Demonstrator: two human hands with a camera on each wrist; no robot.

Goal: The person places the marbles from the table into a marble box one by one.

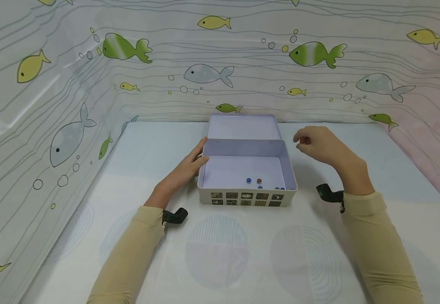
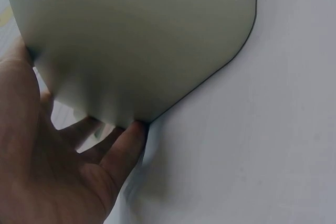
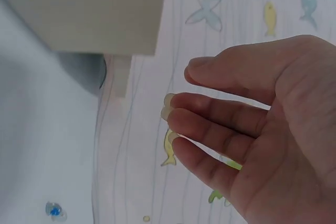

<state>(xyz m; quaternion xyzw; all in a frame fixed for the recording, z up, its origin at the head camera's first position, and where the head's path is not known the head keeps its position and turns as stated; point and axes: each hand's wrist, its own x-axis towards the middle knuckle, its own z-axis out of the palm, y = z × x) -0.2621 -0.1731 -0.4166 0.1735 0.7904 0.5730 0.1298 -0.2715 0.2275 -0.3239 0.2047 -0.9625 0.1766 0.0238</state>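
A shallow pale box [image 1: 202, 196] with printed square pictures along its front stands on the table. Its hinged lid [image 1: 242, 126] is tipped back. Inside, near the front right, lie several small marbles, mostly blue, with a brown marble [image 1: 259, 181] among them. My left hand [image 1: 185, 171] holds the left side of the box, thumb at the rim. In the left wrist view, fingertips touch the edge of the side wall [image 2: 157, 40]. Right of the box, my right hand [image 1: 320, 145] hovers, fingers loosely bent and holding nothing. A clear marble with a blue centre [image 3: 55, 211] shows in the right wrist view.
A pale cloth with large circle patterns [image 1: 217, 249] covers the table. Fish-printed sheets [image 1: 166, 93] rise behind it and along both sides. Each wrist carries a dark camera; the right wrist's camera [image 1: 329, 194] is just right of the box.
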